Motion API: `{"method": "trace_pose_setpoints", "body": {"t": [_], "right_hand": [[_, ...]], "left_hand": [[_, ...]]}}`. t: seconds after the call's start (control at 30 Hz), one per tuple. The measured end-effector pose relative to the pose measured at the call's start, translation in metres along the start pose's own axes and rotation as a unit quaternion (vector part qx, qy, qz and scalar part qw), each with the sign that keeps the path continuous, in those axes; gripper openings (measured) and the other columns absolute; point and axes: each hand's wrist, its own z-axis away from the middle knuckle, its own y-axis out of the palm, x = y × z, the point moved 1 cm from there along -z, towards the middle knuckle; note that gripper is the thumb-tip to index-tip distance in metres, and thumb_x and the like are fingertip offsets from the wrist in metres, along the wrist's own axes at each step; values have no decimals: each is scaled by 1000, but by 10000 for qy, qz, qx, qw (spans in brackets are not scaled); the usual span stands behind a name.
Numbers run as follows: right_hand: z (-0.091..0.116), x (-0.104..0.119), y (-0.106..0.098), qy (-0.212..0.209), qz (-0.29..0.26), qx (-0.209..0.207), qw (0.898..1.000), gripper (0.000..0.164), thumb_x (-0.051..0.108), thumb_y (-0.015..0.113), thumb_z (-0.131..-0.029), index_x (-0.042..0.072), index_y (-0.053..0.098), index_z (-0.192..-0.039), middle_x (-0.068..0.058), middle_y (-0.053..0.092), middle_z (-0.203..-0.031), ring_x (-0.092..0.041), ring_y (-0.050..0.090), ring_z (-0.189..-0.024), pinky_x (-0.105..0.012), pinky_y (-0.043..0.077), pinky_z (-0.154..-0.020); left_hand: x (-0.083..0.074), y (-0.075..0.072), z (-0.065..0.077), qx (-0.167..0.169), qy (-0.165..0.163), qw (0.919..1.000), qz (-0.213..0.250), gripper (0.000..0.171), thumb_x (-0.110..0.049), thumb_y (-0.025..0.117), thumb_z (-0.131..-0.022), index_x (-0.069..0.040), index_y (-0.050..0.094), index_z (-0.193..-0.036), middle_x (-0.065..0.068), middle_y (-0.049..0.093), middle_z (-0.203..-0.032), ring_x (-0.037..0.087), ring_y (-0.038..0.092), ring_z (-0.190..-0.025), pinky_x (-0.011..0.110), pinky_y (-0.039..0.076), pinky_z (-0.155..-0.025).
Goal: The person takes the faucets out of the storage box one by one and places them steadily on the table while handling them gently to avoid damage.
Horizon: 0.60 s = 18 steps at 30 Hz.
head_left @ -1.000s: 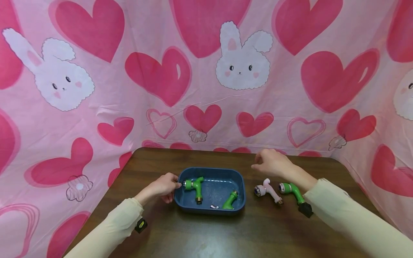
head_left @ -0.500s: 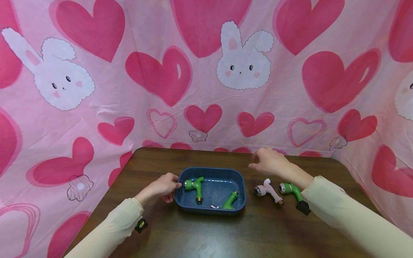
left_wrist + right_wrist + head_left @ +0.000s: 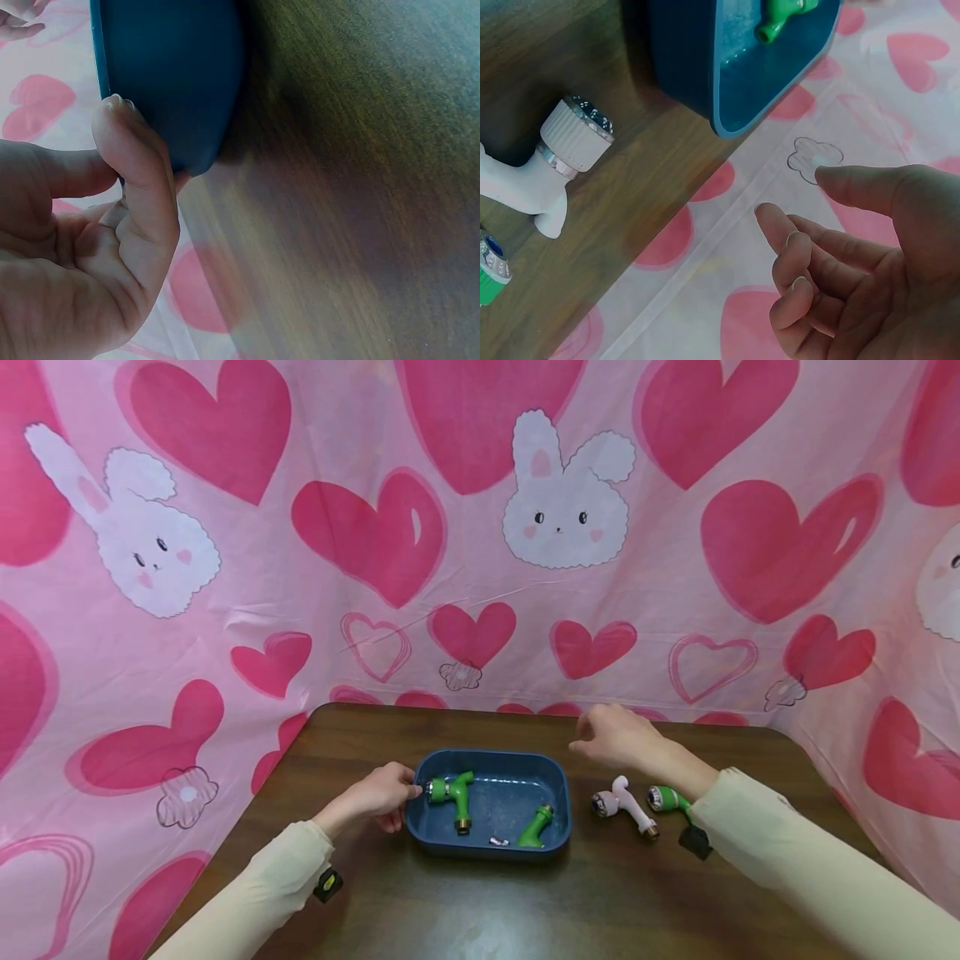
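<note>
In the head view, my right hand [image 3: 615, 739] has drifted a little toward 9 o'clock over the last second, so it now hangs nearer the blue plastic tub [image 3: 498, 802], at about 2 o'clock from its middle. My sleeve [image 3: 757, 827] has come across with it and covers more of the knobbed green tap [image 3: 663, 798] on the surface [image 3: 487, 893], which lies at 3 o'clock beyond the pale pink tap [image 3: 624, 806]. The tub has stayed put, with my left hand [image 3: 384, 789] at its 9 o'clock end. Inside, the branched green tap [image 3: 461, 802] lies at 9 o'clock, a green spout piece [image 3: 535, 828] at 4 and a small shiny scrap [image 3: 498, 841] at 6; none has shifted. I judge that the sorting of parts between tub and surface stands where it did: only my free hand's place is new. In the left wrist view, my thumb and curled index finger pinch the tub's rim, with the tub stretching off toward 11 o'clock. In the right wrist view, my thumb and index finger are apart with nothing between them, the others loosely bent; the tub sits at 12 o'clock and the pale pink tap at 9, neither touched by that hand.
</note>
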Motion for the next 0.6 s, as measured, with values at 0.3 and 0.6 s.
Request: {"method": "trace_pose_setpoints", "body": {"t": [0.3,0.6], "right_hand": [[-3,4,5,-17,8,-29,10000,33,31,82,-91,5,77,-113,-4,73,-97,-23,65,-85,-42,59,-70],[-7,10,9,28,66,27,10000,36,33,81,-92,5,77,-116,-5,74,-101,-23,67,-88,-44,59,-72]], "left_hand": [[-1,0,0,-37,-62,9999,-76,17,-9,59,-108,3,68,-116,14,63,-63,18,60,-45,33,58,-47],[-2,0,-2,-52,-76,9999,-46,19,-10,60,-107,4,67,-117,14,63,-63,18,60,-45,33,58,-47]]}}
